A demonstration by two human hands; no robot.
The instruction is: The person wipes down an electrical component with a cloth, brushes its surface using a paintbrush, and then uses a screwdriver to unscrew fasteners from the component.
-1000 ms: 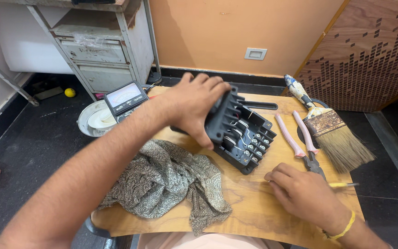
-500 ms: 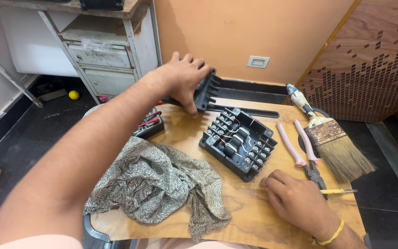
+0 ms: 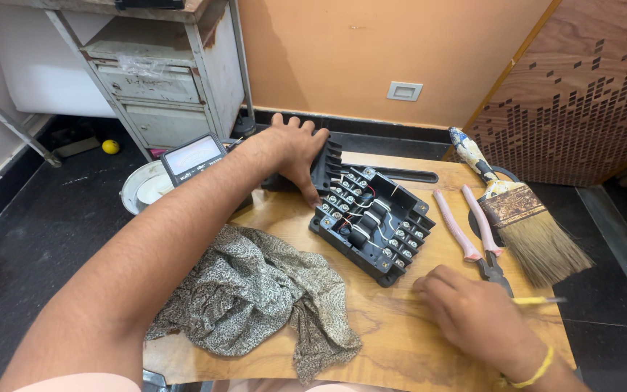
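An open black electrical box (image 3: 373, 223) with screw terminals and coils lies tilted near the middle of the wooden board (image 3: 400, 334). Behind it, touching its far corner, the left hand (image 3: 293, 149) grips the black ribbed cover (image 3: 326, 156), fingers curled over its edge. The right hand (image 3: 473, 312) rests on the board, fingers loosely bent, holding nothing visible. Nearby: patterned cloth (image 3: 255, 294), pink-handled pliers (image 3: 473, 232), paintbrush (image 3: 524, 218), meter (image 3: 192, 156).

Vantage: head-worn camera, looking steeply down
Facing: forward, toward the orange wall (image 3: 429, 43)
Range: close over the wooden board (image 3: 400, 327)
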